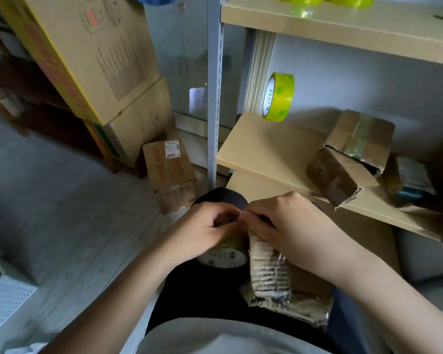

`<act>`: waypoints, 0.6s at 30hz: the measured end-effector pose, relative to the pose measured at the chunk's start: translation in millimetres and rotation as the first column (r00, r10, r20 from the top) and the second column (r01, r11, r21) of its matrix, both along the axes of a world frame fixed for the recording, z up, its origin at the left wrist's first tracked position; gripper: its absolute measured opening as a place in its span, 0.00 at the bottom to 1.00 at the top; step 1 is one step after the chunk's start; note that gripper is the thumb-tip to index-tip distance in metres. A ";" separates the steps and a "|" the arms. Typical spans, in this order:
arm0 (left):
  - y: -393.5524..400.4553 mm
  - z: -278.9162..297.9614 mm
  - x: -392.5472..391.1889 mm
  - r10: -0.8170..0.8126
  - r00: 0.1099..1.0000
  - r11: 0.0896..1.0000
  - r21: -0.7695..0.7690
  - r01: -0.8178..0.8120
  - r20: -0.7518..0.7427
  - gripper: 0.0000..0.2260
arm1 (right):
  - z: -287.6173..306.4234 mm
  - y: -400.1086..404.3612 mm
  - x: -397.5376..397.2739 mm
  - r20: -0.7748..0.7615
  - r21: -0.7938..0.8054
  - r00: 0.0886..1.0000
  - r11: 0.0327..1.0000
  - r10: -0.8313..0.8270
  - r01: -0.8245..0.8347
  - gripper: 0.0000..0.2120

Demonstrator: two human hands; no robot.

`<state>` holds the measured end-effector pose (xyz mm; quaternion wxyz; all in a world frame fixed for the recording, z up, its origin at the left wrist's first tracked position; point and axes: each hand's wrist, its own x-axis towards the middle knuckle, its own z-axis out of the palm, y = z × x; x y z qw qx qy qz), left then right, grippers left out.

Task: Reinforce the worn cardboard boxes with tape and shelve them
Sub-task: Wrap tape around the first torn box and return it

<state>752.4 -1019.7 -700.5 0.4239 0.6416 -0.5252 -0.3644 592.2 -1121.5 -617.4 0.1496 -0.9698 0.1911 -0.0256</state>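
Left hand grips the tape roll at frame centre-bottom; right hand pinches the tape end, resting on the worn box in the lap. Prob. taping step: next, pull tape across w/ box steadied.

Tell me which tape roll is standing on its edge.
The yellow-green tape roll on the middle shelf stands on edge; the top-shelf rolls lie flat.
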 end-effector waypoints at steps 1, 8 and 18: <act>-0.8 1.9 -0.3 -0.007 1.000 1.000 0.009 0.007 -0.026 0.11 | 1.0 -2.9 -2.4 0.019 0.051 1.000 0.999 -0.020 0.019 0.14; -20.8 7.6 23.2 -0.232 0.966 0.948 0.196 0.251 -0.115 0.26 | 52.7 -53.6 -19.7 0.498 -0.040 0.809 0.924 -0.312 0.381 0.15; -48.1 25.4 30.5 -0.396 0.918 0.837 0.401 0.374 -0.030 0.06 | 151.8 -281.4 -70.1 0.507 -0.072 0.462 0.498 -0.728 0.864 0.10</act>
